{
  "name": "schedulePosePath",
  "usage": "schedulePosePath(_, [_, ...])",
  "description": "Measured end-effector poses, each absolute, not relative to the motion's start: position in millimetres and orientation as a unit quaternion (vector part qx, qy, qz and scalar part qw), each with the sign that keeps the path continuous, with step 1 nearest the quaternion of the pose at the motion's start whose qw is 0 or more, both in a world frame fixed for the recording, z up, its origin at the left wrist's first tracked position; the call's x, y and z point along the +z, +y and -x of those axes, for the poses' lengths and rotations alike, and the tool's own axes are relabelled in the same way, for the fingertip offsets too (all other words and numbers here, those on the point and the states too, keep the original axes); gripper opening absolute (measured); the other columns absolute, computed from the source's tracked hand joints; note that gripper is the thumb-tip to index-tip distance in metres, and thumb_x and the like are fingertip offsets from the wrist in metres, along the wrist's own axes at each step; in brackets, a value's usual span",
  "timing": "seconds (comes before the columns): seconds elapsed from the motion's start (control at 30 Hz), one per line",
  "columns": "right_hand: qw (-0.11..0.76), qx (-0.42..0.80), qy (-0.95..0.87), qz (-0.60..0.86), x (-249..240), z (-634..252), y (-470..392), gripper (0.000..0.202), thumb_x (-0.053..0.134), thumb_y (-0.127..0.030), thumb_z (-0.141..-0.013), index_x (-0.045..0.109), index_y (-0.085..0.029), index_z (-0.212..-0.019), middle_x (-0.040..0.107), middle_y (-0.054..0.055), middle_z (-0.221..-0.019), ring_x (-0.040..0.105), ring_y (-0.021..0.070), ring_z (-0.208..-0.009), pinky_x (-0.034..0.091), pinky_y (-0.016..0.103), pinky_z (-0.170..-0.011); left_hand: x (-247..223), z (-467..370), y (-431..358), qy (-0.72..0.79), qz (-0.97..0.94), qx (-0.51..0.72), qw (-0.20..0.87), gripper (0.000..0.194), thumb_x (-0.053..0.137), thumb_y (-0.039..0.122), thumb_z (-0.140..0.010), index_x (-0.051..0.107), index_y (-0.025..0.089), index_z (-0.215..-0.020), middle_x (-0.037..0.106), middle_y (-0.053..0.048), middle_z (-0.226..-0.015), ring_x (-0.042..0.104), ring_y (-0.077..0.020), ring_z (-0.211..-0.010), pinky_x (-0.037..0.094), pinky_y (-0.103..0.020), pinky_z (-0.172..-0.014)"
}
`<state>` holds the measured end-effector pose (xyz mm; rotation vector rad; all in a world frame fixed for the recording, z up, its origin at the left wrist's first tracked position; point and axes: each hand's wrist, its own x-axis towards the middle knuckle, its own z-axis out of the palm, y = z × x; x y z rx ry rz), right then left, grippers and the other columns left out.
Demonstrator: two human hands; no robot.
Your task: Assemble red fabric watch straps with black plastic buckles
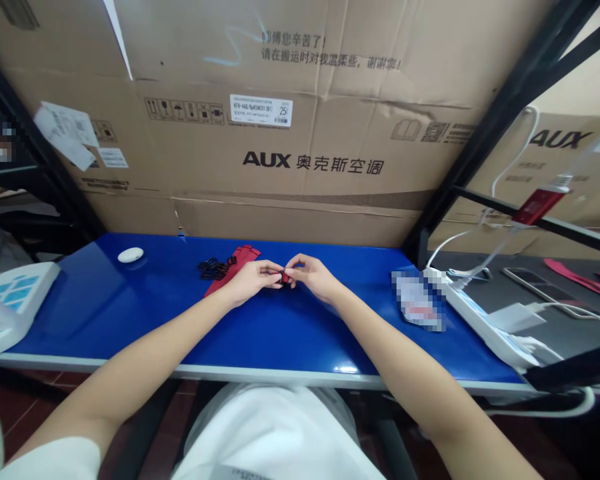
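Observation:
Above the middle of the blue tabletop [290,333], my left hand [249,280] and my right hand [314,275] meet fingertip to fingertip. Both are closed in a pinch on a small red-and-black piece [284,277]; its exact kind is too small to make out. Just left of and behind my left hand lies a bundle of flat red strips [243,255], partly covered by that hand. Beside the strips is a tangle of thin black pieces [214,268], maybe cords or clips.
A large cardboard box [195,160] walls off the back. A round white object [131,255] lies at back left, a white device [20,300] at far left. A blurred-out packet [417,300] and a white power strip [480,320] with cables are at right. Black frame posts [480,160] flank the table.

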<state>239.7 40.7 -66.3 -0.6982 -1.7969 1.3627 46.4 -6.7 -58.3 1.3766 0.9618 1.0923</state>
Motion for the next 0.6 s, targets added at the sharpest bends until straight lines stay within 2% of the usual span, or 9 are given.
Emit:
schedulePosePath(0.07, [0.400, 0.457, -0.736, 0.300, -65.8, -249.3, 48.6, 0.023, 0.065, -0.036, -0.078, 0.058, -0.020, -0.092, 0.061, 0.003, -0.083, 0.056, 0.0163, -0.073, 0.047, 0.035, -0.074, -58.9, -41.1, -4.8, 0.403, -0.569, 0.458, 0.552, 0.039, 0.084, 0.029, -0.066, 0.068, 0.012, -0.098, 0.071, -0.008, -0.092, 0.069, -0.0176, -0.084, 0.058, -0.036, -0.082])
schedulePosePath(0.13, [0.391, 0.325, -0.781, 0.362, -67.7, -260.6, 58.1, 0.023, 0.071, -0.028, -0.071, 0.064, -0.021, -0.092, 0.057, 0.005, -0.096, 0.054, 0.0185, -0.086, 0.043, 0.038, -0.086, -58.9, -35.8, -2.6, 0.411, -0.557, 0.460, 0.557, 0.040, 0.085, 0.027, -0.064, 0.068, 0.012, -0.096, 0.071, -0.007, -0.089, 0.069, -0.0166, -0.081, 0.058, -0.035, -0.080])
schedulePosePath(0.23, [0.323, 0.235, -0.803, 0.442, -73.7, -273.9, 69.9, 0.024, 0.074, -0.025, -0.068, 0.067, -0.023, -0.090, 0.054, 0.006, -0.096, 0.049, 0.0221, -0.094, 0.039, 0.041, -0.090, -56.5, -28.4, 1.2, 0.427, -0.538, 0.468, 0.556, 0.037, 0.086, 0.025, -0.062, 0.067, 0.011, -0.091, 0.071, -0.007, -0.086, 0.068, -0.0162, -0.078, 0.058, -0.035, -0.080])
schedulePosePath(0.33, [0.290, 0.230, -0.802, 0.469, -78.2, -278.7, 75.9, 0.016, 0.074, -0.025, -0.068, 0.066, -0.022, -0.083, 0.054, 0.006, -0.092, 0.048, 0.0214, -0.089, 0.040, 0.038, -0.085, -54.0, -19.7, 6.1, 0.446, -0.520, 0.492, 0.538, 0.036, 0.087, 0.022, -0.059, 0.068, 0.011, -0.087, 0.070, -0.006, -0.082, 0.068, -0.0158, -0.076, 0.058, -0.036, -0.079])
schedulePosePath(0.43, [0.270, 0.273, -0.784, 0.487, -78.9, -277.9, 76.8, 0.015, 0.071, -0.021, -0.066, 0.058, -0.021, -0.075, 0.055, 0.002, -0.079, 0.048, 0.0169, -0.072, 0.039, 0.031, -0.068, -53.5, -9.3, 10.9, 0.466, -0.511, 0.516, 0.506, 0.034, 0.088, 0.018, -0.057, 0.069, 0.010, -0.085, 0.070, -0.005, -0.081, 0.067, -0.0154, -0.074, 0.059, -0.036, -0.079])
schedulePosePath(0.5, [0.278, 0.300, -0.769, 0.491, -78.1, -276.1, 75.4, 0.015, 0.065, -0.017, -0.066, 0.053, -0.021, -0.073, 0.055, -0.001, -0.069, 0.047, 0.0143, -0.062, 0.035, 0.027, -0.059, -53.5, -3.8, 12.6, 0.480, -0.511, 0.520, 0.489, 0.034, 0.087, 0.017, -0.058, 0.071, 0.009, -0.086, 0.069, -0.005, -0.080, 0.067, -0.0155, -0.075, 0.059, -0.037, -0.081])
schedulePosePath(0.6, [0.309, 0.325, -0.759, 0.472, -76.1, -272.6, 71.8, 0.014, 0.060, -0.016, -0.065, 0.049, -0.021, -0.071, 0.054, -0.004, -0.061, 0.046, 0.0129, -0.056, 0.032, 0.026, -0.055, -52.6, -0.2, 12.3, 0.491, -0.516, 0.513, 0.479, 0.036, 0.087, 0.020, -0.058, 0.071, 0.009, -0.089, 0.069, -0.004, -0.077, 0.067, -0.0156, -0.074, 0.058, -0.039, -0.084])
